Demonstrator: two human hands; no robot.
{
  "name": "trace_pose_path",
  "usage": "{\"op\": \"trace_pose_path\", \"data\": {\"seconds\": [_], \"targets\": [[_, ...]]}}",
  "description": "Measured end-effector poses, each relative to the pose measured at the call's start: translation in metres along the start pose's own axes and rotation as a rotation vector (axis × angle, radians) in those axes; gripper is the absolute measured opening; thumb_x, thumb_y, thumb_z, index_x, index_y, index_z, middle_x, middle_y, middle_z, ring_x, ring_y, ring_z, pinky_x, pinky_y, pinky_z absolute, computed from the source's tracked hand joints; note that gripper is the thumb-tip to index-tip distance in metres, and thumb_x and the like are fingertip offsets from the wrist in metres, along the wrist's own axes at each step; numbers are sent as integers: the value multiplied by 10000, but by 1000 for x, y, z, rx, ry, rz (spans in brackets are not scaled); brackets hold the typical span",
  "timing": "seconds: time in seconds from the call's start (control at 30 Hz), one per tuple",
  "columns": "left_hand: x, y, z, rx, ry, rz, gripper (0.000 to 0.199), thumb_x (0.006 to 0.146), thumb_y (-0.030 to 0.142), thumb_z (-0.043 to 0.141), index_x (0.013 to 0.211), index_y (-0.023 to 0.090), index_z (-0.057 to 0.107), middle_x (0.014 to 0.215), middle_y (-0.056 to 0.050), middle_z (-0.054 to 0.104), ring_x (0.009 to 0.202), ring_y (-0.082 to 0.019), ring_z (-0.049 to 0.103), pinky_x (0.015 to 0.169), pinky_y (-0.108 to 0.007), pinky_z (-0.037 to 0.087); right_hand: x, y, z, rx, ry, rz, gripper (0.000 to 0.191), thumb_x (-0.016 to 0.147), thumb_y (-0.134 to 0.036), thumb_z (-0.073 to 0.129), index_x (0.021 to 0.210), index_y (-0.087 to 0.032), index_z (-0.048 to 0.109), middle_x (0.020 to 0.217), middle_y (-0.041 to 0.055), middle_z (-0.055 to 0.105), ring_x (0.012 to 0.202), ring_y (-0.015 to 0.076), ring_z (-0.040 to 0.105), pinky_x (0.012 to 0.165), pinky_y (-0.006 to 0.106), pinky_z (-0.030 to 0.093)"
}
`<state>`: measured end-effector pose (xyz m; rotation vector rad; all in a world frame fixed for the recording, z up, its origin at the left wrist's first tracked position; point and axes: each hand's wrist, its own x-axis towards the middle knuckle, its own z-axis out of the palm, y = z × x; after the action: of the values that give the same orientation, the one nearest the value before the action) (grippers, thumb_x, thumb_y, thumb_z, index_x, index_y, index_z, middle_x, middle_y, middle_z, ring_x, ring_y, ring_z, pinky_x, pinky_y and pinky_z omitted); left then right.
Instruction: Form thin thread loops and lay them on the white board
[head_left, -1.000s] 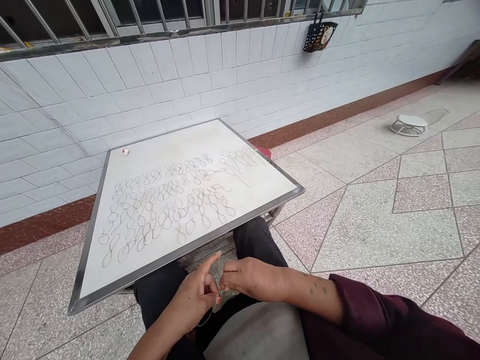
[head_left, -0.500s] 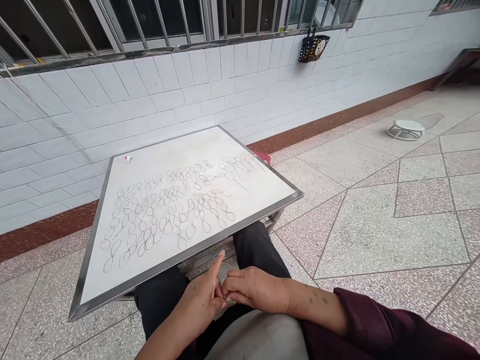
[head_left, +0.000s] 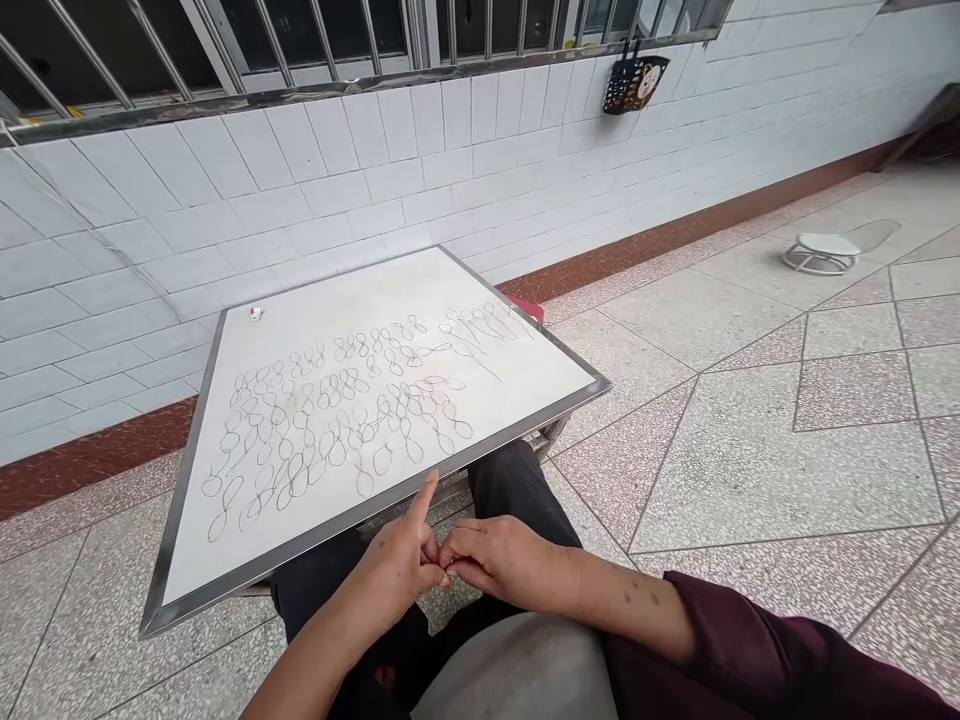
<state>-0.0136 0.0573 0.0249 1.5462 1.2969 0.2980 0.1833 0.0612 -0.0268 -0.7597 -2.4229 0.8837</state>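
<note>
A white board table with a grey metal rim stands before me. Rows of thin dark looped strands, many in figure-eight shapes, lie across its top. Over my lap, just short of the near rim, my left hand points its index finger up while its thumb and other fingers are pinched together. My right hand is closed, its fingertips meeting those of the left. Whatever is between the fingertips is too small to make out.
A small red and white object sits at the table's far left corner. The tiled wall runs behind the table. A dark basket hangs from the window bars. A low white stool stands on the floor at right.
Both hands have moved up slightly, closer to the table's near rim, still with their fingertips together. The view has shifted a little.
</note>
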Motion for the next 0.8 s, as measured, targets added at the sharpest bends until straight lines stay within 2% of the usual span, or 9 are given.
{"op": "trace_pose_path", "data": {"seconds": [0.17,0.27,0.4,0.47,0.57,0.6,0.63,0.67,0.8], "targets": [[1,8,-7,45,-3,36,1091,687,101,655,1590,345,93,856,46,587,627,-133,587,672,-305,460,5,-2,-2,167,72,98,36,867,-191,645,900,-178,639,836,9,665,704,124,592,645,217,438],[2,13,-10,35,8,60,1007,718,109,638,1576,372,182,847,45,587,646,-132,580,682,-306,458,8,-3,-3,335,102,174,13,857,-178,635,850,-173,625,789,-6,643,680,111,557,614,204,408],[3,25,-21,-1,29,82,926,743,156,665,1559,344,270,848,26,630,692,-154,595,711,-323,474,10,0,1,540,148,295,79,833,-207,641,788,-172,587,689,-39,558,601,88,469,555,196,358],[1,28,-30,-20,105,113,806,804,251,668,1538,301,337,873,1,670,766,-184,623,777,-356,488,11,2,2,693,185,365,129,831,-267,650,792,-175,569,649,-54,512,561,81,427,527,196,340],[-6,24,-40,-205,431,179,627,898,396,597,1475,211,436,894,-36,707,892,-214,646,882,-386,485,15,1,0,969,228,447,247,838,-398,662,820,-185,539,593,-80,456,504,71,382,492,198,312],[-8,20,-38,-319,575,193,614,902,416,597,1456,194,453,878,-36,709,899,-214,647,871,-374,494,17,-1,-2,1044,242,457,287,836,-439,668,825,-189,528,579,-87,441,490,69,367,480,196,294],[-10,15,-34,-428,667,192,642,879,409,642,1453,199,446,883,-32,713,916,-212,647,858,-357,502,18,-3,-5,1102,254,456,324,829,-474,677,828,-191,520,571,-93,430,482,66,354,470,195,274],[-11,11,-28,-513,703,189,687,833,377,712,1444,208,449,896,-29,717,935,-208,646,851,-337,507,20,-6,-8,1143,264,447,354,822,-503,685,835,-193,517,566,-96,422,476,65,342,463,196,254],[-10,3,10,-701,534,187,627,744,295,812,1321,216,580,910,-31,711,900,-185,656,868,-321,518,28,-18,-15,1190,325,398,414,818,-564,693,846,-191,515,569,-96,419,472,63,327,456,203,227]]}}
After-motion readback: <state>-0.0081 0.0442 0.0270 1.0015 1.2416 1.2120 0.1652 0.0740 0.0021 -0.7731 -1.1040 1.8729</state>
